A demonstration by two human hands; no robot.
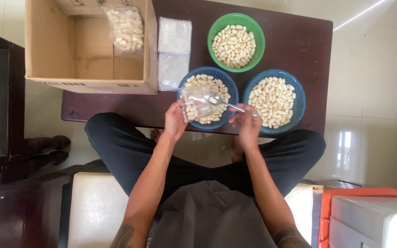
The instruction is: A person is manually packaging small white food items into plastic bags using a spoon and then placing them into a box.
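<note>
Your left hand (174,120) is closed around a clear plastic bag (197,104), part-filled with pale nuts, gripping its lower edge and holding it tilted above the near blue basket (228,87). Your right hand (248,123) is pinched on the handle of a metal spoon (226,106), whose bowl reaches across into the bag's mouth. Just beyond your right hand sits a second blue basket (299,98) heaped with the same nuts, and farther out, beyond both hands, a green bowl (259,43) of them. Beyond your left hand lies a stack of empty clear bags (174,53); beside it, a cardboard box (51,50) holds one filled bag (126,27). All rest on the dark tabletop (299,36).
</note>
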